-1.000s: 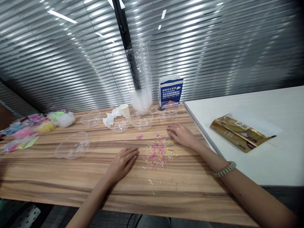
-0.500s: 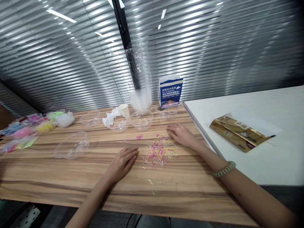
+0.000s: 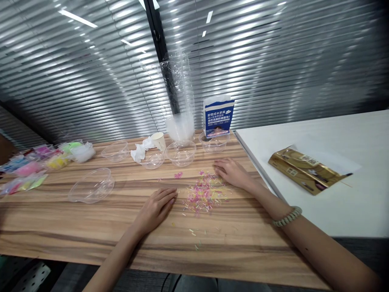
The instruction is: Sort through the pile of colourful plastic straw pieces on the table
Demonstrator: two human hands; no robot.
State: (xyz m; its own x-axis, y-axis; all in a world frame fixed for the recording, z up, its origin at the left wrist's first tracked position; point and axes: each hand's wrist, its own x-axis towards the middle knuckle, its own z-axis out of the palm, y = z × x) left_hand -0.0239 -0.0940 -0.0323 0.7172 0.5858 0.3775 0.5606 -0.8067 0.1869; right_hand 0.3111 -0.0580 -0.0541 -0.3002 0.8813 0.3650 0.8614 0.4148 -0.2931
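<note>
A scattered heap of small pink, yellow and white tube-like pieces (image 3: 203, 195) lies on the wooden table (image 3: 91, 227). Left of it, my left hand (image 3: 156, 209) rests flat on the wood, fingers stretched out and holding nothing. My right hand (image 3: 232, 172) lies at the heap's upper right edge, its fingers extended and touching or nearly touching the pieces. A small pink cluster (image 3: 178, 175) sits apart, above and left of the heap. A few pale loose pieces (image 3: 192, 232) are strewn nearer the front edge.
Clear plastic bowls stand behind the heap, among them a middle bowl (image 3: 181, 154) and a right bowl (image 3: 214, 142); another bowl (image 3: 92, 186) lies tilted at left. A paper cup (image 3: 158, 141), crumpled tissue (image 3: 139, 153), blue bag (image 3: 219, 115), colourful packets (image 3: 57, 161) and gold package (image 3: 306, 170) surround them.
</note>
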